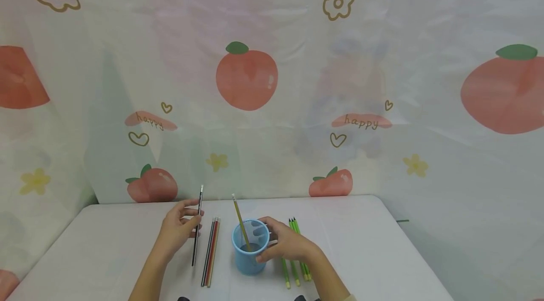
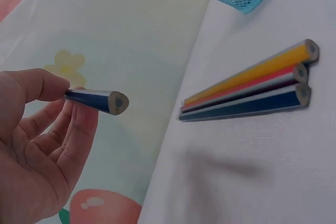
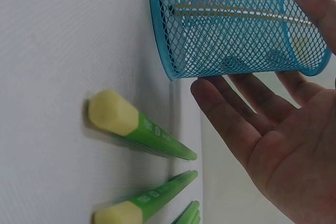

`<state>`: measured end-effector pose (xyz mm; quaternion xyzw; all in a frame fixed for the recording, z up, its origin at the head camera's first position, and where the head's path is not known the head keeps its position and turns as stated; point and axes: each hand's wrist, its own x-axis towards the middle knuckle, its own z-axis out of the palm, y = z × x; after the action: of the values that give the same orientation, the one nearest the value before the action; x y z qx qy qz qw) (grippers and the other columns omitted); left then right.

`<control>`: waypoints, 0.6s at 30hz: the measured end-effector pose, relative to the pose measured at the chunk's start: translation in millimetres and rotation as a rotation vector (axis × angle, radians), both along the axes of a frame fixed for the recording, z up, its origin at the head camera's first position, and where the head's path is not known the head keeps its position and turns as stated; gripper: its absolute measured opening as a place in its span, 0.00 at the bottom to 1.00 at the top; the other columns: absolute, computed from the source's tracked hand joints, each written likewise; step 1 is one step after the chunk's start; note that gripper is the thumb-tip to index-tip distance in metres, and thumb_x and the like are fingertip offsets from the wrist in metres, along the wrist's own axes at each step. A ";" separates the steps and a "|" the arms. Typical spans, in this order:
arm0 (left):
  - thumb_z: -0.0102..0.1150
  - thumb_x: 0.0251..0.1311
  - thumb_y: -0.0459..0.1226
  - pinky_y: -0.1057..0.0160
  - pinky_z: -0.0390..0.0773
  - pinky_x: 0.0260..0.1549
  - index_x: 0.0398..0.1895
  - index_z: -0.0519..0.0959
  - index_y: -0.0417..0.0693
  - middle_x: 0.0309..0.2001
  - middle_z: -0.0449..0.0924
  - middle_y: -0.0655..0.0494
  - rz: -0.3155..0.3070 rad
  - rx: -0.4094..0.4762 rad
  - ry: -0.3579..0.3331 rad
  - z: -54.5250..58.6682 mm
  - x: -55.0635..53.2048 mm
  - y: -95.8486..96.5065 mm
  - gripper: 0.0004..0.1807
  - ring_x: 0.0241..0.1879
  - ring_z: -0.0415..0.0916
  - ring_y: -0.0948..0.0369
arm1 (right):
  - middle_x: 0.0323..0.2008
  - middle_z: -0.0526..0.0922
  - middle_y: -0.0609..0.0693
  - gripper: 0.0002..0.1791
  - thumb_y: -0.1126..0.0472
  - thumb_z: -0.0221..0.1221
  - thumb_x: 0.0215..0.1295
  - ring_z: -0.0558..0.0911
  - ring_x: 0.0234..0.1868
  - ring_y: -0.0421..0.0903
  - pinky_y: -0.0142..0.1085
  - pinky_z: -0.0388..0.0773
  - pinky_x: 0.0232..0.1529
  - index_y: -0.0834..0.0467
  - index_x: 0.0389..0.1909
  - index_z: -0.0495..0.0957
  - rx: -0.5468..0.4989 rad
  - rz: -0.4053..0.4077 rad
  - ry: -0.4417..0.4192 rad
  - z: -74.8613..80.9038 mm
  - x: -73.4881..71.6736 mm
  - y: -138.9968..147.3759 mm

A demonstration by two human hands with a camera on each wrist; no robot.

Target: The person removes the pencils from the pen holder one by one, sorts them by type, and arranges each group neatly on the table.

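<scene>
Between thumb and fingertips, my left hand [image 1: 174,229] pinches a dark blue and silver pencil [image 2: 89,99], its eraser end up in the head view and its unsharpened end toward the left wrist camera. My right hand [image 1: 293,243] holds the light blue mesh pencil cup [image 1: 250,264] from its right side, thumb at the front and fingers behind. A yellow pencil [image 1: 238,212] leans in the cup, eraser end up. Between the left hand and the cup lie a dark blue pencil [image 2: 247,105], a red one [image 2: 262,84] and a yellow one [image 2: 257,72], side by side.
Several green pencils [image 1: 295,273] with pale yellow ends lie right of the cup, partly hidden under the right hand and forearm. The white table [image 1: 106,249] ends at a back curtain [image 1: 280,159] printed with fruit and flowers.
</scene>
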<state>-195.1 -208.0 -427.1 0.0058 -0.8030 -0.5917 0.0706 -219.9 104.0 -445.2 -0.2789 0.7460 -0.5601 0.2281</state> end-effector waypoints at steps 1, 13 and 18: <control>0.57 0.67 0.32 0.61 0.87 0.34 0.66 0.70 0.45 0.52 0.81 0.42 0.003 -0.009 -0.004 -2.1 -1.0 -0.3 0.24 0.39 0.83 0.53 | 0.62 0.75 0.58 0.42 0.67 0.74 0.50 0.77 0.61 0.59 0.50 0.79 0.58 0.53 0.67 0.66 0.000 0.000 0.000 -0.1 -0.1 0.0; 0.63 0.62 0.31 0.58 0.86 0.28 0.60 0.75 0.43 0.46 0.81 0.45 0.022 -0.109 -0.107 -24.6 -8.5 -2.3 0.22 0.34 0.82 0.56 | 0.62 0.76 0.58 0.42 0.67 0.74 0.50 0.77 0.61 0.58 0.51 0.79 0.58 0.53 0.67 0.67 0.009 -0.004 -0.011 0.7 0.8 -0.2; 0.64 0.61 0.30 0.57 0.86 0.27 0.58 0.75 0.42 0.44 0.82 0.46 0.009 -0.133 -0.134 -30.3 -10.8 -1.8 0.21 0.32 0.82 0.56 | 0.62 0.76 0.58 0.42 0.67 0.74 0.50 0.77 0.60 0.58 0.50 0.79 0.57 0.54 0.67 0.67 0.007 -0.002 -0.013 1.2 0.6 -0.2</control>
<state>-205.9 -209.8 -457.4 0.0444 -0.8435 -0.5350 0.0196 -219.3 103.7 -444.1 -0.2737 0.7467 -0.5597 0.2330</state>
